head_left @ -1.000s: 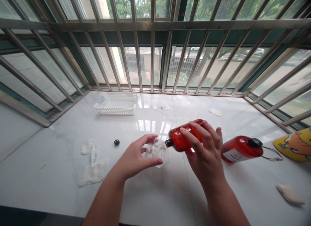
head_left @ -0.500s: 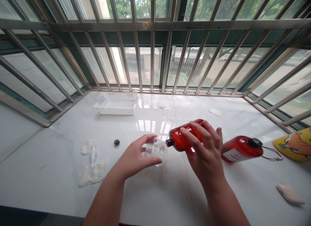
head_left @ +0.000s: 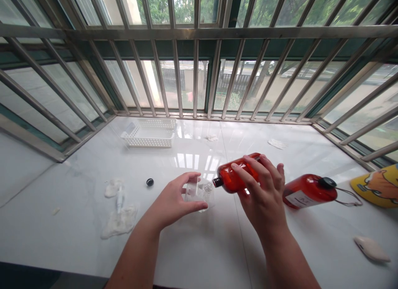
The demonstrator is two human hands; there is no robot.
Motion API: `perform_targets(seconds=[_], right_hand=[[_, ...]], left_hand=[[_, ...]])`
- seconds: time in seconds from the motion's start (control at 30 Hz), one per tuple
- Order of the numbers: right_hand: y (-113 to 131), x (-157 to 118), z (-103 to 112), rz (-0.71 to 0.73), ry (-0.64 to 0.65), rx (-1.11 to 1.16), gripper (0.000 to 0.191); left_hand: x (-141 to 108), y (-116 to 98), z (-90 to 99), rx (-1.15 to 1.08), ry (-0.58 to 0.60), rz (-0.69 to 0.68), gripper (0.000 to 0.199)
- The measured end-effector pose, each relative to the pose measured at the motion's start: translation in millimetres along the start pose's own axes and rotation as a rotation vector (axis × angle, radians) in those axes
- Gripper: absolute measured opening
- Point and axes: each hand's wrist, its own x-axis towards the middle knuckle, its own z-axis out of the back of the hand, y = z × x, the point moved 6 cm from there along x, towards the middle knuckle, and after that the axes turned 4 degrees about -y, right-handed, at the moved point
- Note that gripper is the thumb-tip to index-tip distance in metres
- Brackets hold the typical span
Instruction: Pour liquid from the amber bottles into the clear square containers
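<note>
My left hand (head_left: pixel 177 202) is closed around a clear square bottle (head_left: pixel 200 191), thumb on the near side and fingers on the far side. The clear bottle's neck points to the right. My right hand (head_left: pixel 263 189) grips a red translucent bottle (head_left: pixel 234 176), tilted with its black uncapped neck pointing left and slightly down. That neck is right beside the mouth of the clear bottle; whether liquid flows between them I cannot tell. To the left of my left hand a round black cap (head_left: pixel 149 182) lies on the white counter (head_left: pixel 192 251).
A second red bottle (head_left: pixel 309 191) with a black cap and cord stands at right, near a yellow container (head_left: pixel 376 185) and a beige rounded object (head_left: pixel 371 248). A white basket (head_left: pixel 149 133) sits at back left. Crumpled tissues (head_left: pixel 118 222) and a small tube (head_left: pixel 120 197) lie left.
</note>
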Motion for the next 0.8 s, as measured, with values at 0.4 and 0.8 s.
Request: perform_targets(seconds=[0.4,0.8], right_hand=[[0.3,-1.1,-1.6,0.011,0.008,-0.007,0.060],[-0.7,-2.2,-2.0,0.013,0.022,0.004,0.060]], left_hand=[[1.0,2.3,-1.4,-0.002,0.006,-0.014,0.080],[-0.2,0.1,0.2,0.026,-0.007,-0.004,0.078]])
